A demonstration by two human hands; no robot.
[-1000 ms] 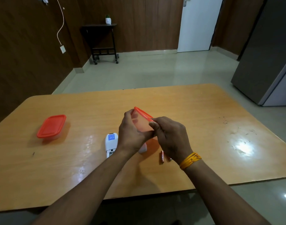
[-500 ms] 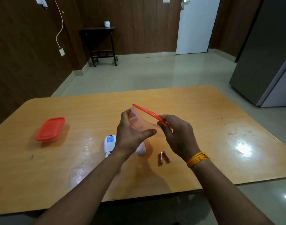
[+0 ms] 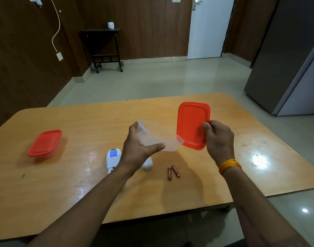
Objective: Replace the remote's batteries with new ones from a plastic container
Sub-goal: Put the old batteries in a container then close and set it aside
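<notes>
My left hand [image 3: 138,148] grips a clear plastic container [image 3: 158,138], tilted and held above the table; it looks empty. My right hand [image 3: 218,138] pinches its orange lid [image 3: 191,122], held upright and fully off the container. Below the left hand a white remote [image 3: 112,160] lies on the wooden table [image 3: 81,184], with its white battery cover [image 3: 147,164] beside it, partly hidden by my wrist. Two reddish-brown batteries [image 3: 173,172] lie side by side on the table, just right of the cover.
A second clear container with an orange lid [image 3: 45,143] sits closed at the table's left. Beyond the table are a tiled floor, a dark side table [image 3: 104,49] against the wall, a white door, and a grey fridge [image 3: 291,56] at the right.
The lid has come off the container. My right hand swung it up and to the right, away from the container, which my left hand still holds.
</notes>
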